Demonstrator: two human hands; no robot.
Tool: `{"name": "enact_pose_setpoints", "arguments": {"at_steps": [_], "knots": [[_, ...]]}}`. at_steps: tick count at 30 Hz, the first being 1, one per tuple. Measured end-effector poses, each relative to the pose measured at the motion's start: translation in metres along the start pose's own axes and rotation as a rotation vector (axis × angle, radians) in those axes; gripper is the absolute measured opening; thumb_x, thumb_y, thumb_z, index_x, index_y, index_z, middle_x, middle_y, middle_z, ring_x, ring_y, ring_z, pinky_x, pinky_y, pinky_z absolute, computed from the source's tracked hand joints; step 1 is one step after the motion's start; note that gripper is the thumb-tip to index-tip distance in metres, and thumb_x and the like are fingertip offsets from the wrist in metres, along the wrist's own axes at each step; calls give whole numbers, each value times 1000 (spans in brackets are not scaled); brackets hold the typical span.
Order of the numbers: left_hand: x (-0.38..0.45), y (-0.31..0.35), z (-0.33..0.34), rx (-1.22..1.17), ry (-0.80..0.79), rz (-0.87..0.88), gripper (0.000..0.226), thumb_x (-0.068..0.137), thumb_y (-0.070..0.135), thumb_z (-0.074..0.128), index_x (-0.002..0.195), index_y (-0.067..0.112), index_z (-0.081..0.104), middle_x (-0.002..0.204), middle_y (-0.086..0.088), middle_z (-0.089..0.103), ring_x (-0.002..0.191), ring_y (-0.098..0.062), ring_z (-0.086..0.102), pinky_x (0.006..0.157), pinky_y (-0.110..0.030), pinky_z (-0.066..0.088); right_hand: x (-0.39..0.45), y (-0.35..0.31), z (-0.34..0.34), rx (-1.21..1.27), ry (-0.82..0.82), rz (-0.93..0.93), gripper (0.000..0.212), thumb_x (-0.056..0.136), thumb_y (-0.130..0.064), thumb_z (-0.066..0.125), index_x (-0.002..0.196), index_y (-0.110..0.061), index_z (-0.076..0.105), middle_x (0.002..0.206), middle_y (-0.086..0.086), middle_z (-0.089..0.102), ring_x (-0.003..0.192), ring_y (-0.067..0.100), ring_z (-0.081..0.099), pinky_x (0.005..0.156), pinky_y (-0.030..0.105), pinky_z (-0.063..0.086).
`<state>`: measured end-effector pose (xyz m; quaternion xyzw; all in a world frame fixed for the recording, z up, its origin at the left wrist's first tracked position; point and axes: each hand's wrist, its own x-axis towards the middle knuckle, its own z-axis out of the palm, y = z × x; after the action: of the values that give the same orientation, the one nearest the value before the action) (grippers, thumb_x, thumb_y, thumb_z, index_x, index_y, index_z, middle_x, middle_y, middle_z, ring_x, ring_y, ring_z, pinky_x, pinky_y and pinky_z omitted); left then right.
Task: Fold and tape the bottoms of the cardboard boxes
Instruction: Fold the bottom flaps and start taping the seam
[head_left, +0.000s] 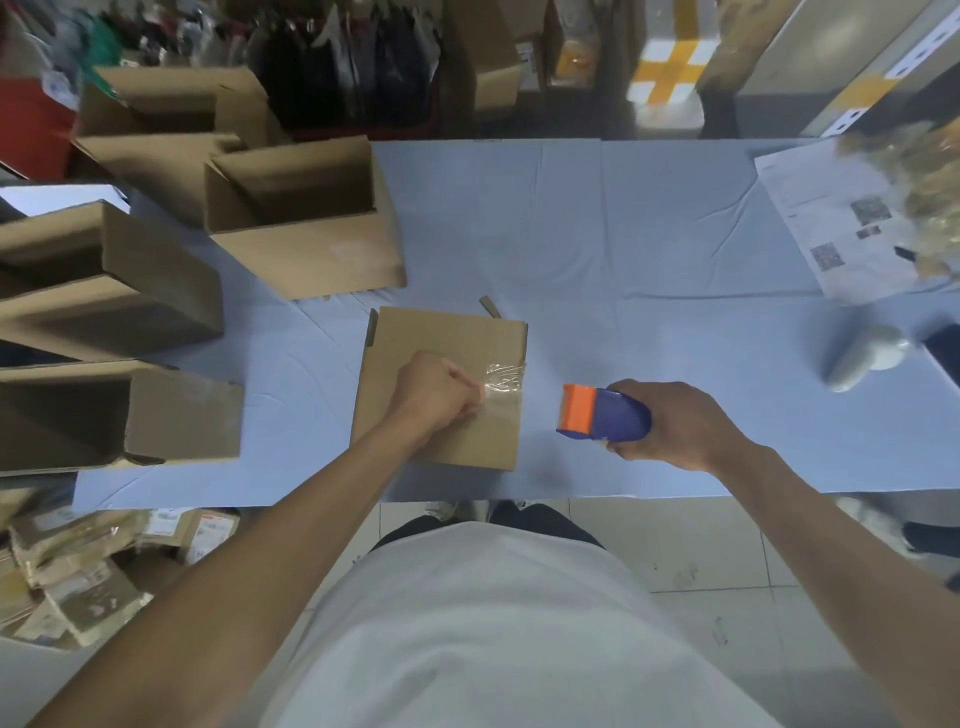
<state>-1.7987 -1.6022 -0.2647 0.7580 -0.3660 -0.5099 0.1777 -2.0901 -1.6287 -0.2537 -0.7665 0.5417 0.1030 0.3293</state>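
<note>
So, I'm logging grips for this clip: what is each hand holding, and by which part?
Right hand grips the blue-and-orange tape dispenser by its rear. Left hand, fingers curled, presses the clear tape onto the brown cardboard box.

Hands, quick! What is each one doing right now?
Left hand: fist closed, holding nothing, pressing the tape onto the box.
Right hand: holding the tape dispenser.

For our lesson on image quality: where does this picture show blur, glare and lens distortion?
Head view: motion blur smears the grey object and crumpled wrap at right; glare glints on the clear tape; wide-angle distortion bows the table edge.
</note>
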Motion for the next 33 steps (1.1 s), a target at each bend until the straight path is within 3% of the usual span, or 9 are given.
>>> {"name": "enact_pose_setpoints", "arguments": {"at_steps": [5,10,12,14,16,24,26,29,33], "knots": [[1,-2,9,300,78,69,15,63,21,74,64,6,70,62,-6,68,69,-25,70,60,-37,57,3,1,8,-35,-12,17,49,67,-44,76,112,-42,56,90,-20,64,82,12,60,61,20,38],[-6,17,13,927,169,285,21,85,29,68,93,12,59,88,-7,60,84,-29,59,64,-32,41,18,-17,19,-159,-84,30,45,72,-46,70,112,-34,52,89,-13,62,78,15,56,59,25,38],[-4,18,15,856,21,429,7,94,21,54,99,18,59,99,-6,61,95,-29,57,76,-37,46,26,-27,24,-209,-93,17,45,72,-47,69,110,-30,51,90,-10,63,77,17,56,60,25,40],[-7,19,14,568,-272,361,17,100,29,44,85,36,50,96,9,50,94,-18,44,90,-40,40,33,-38,26,-236,-100,0,45,72,-46,70,109,-28,51,88,-7,61,75,19,55,61,27,42],[-9,20,17,338,-372,231,21,92,36,52,76,31,40,85,12,40,81,-17,36,79,-40,38,40,-46,26,-259,-123,-8,45,71,-46,70,106,-26,51,87,-5,59,74,19,55,62,27,42],[-6,15,26,343,-321,238,27,82,33,61,80,18,38,89,3,42,70,-17,37,62,-33,32,69,-77,11,-423,-200,94,43,63,-54,74,88,-22,60,75,-2,53,68,22,55,56,25,37],[-5,11,28,419,-323,264,21,82,38,55,84,20,43,97,2,44,81,-21,43,68,-34,36,74,-83,20,-463,-193,106,53,62,-63,73,91,-20,62,74,-2,51,64,20,52,57,26,37],[0,1,30,832,-326,430,50,82,51,38,114,20,60,130,-11,42,118,-28,38,94,-41,37,73,-80,14,-383,-144,180,66,61,-79,66,84,-18,55,76,-2,52,69,20,54,59,27,39],[-13,-4,38,1005,-102,678,22,79,18,48,89,17,67,110,-10,40,101,-31,39,79,-37,36,72,-56,-4,-322,68,258,51,84,-58,64,104,-13,51,90,5,58,82,28,58,64,31,40]]}}
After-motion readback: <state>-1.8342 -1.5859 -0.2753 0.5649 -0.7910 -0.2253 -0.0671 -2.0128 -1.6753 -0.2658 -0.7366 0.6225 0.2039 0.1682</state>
